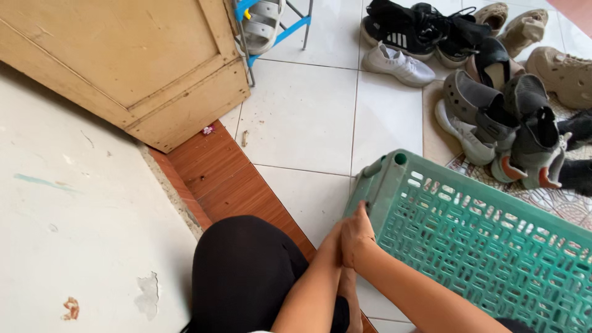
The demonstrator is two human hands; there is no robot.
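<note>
Basket point(481, 234): green, lattice-patterned openwork. Floor tiles point(302, 117): white; threshold strip point(228, 179): reddish-brown. Door point(123, 55): tan. Sneaker point(398, 65): white. Shoes point(407, 28): black with white stripes. Clogs point(493, 105): grey. Rack point(277, 31): blue bars. Trousers point(246, 271): black.

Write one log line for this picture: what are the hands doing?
right hand: grips edge of green basket | left hand: pressed beside right hand, grip hidden | nearby: shoes, wooden door

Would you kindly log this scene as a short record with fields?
Setting: white tiled floor beside a wooden door
Right hand: grips the corner of a green plastic basket
Left hand: pressed beside the right, grip unclear
Basket: lies tilted on the floor
Nearby: pile of shoes, white sneaker
</note>
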